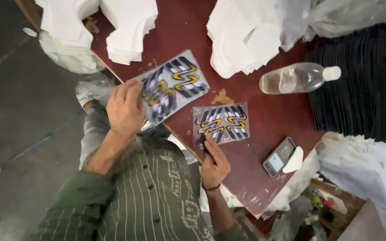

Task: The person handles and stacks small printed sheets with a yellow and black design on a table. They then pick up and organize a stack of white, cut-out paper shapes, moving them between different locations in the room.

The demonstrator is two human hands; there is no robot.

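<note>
- Sheet of printed decals (175,85), grey with black, white and yellow wavy shapes, held raised above the table edge just left of frame centre; the left hand (125,108) grips its lower left corner, fingers curled over the face of the sheet.
- Second decal sheet (221,123) of the same pattern, lying flat on the dark red table (264,120) at frame centre, apart from the raised one.
- Right hand (214,166), below centre, pinching a small dark piece at the lower left corner of the flat sheet; fingertips closed on it, though what the piece is cannot be told.
- Clear plastic bottle (298,78) with white cap, lying on its side right of centre.
- Phone (279,156) near the table's lower edge, a white scrap touching it.
- Stacks of white cut pieces (130,27) along the top of the frame.
- Black stacked sheets (367,85) at the right edge.
</note>
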